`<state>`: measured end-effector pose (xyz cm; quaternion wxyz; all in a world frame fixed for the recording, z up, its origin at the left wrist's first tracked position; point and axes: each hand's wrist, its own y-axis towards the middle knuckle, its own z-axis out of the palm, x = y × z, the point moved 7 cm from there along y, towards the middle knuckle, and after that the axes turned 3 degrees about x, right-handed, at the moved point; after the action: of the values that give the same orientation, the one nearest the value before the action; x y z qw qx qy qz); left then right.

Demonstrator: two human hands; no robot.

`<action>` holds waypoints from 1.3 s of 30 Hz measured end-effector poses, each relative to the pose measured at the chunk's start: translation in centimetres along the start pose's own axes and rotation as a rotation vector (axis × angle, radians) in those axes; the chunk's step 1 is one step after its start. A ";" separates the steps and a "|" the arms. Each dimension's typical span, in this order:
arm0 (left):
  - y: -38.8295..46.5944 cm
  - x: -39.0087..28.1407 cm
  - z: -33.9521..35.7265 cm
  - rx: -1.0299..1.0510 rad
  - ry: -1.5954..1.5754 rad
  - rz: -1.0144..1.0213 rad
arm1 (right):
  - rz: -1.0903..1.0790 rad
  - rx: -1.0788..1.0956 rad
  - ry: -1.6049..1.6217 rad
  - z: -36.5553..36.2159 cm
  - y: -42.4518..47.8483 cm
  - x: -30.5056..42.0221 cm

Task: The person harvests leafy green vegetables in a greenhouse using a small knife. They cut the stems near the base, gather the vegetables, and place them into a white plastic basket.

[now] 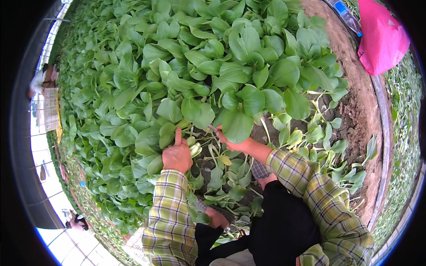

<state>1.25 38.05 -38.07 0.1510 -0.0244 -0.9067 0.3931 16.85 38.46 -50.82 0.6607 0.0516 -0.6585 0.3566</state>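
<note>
My left hand (178, 155) is closed around a bunch of cut leafy greens, with the index finger stretched forward. Pale cut stem ends (195, 149) stick out to the right of its knuckles. In my right hand (234, 143) is a small knife (212, 128), its tip low among the stems; a broad leaf (237, 124) partly covers the fingers. Rows of standing leafy greens, which look like pak choi (252, 99), rise just ahead of both hands. Between my arms, loose leaves (233, 171) lie on dark soil.
At the far right lie a pink plastic bag (382, 38) and a plastic bottle (346, 16). A long narrow edging strip (381, 133) borders the bare soil. A pale crate (134, 244) stands at lower left. Beyond the bed are another person (41, 79) and a crate (51, 109).
</note>
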 end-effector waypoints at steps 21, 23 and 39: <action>0.0 0.7 1.3 -0.041 0.136 -0.030 | -0.341 -0.078 -0.671 1.5 3.9 4.7; -0.4 0.9 1.0 -0.076 0.097 -0.028 | -0.420 -0.036 -0.586 1.1 3.8 3.7; -12.6 -5.8 -1.4 -0.141 -1.273 0.533 | 0.022 0.180 0.625 0.8 -6.7 6.0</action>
<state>8.09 29.46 -29.54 -0.5139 -0.0207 -0.8053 0.2948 19.10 35.45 -42.59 0.8198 -0.0096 -0.3901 0.4191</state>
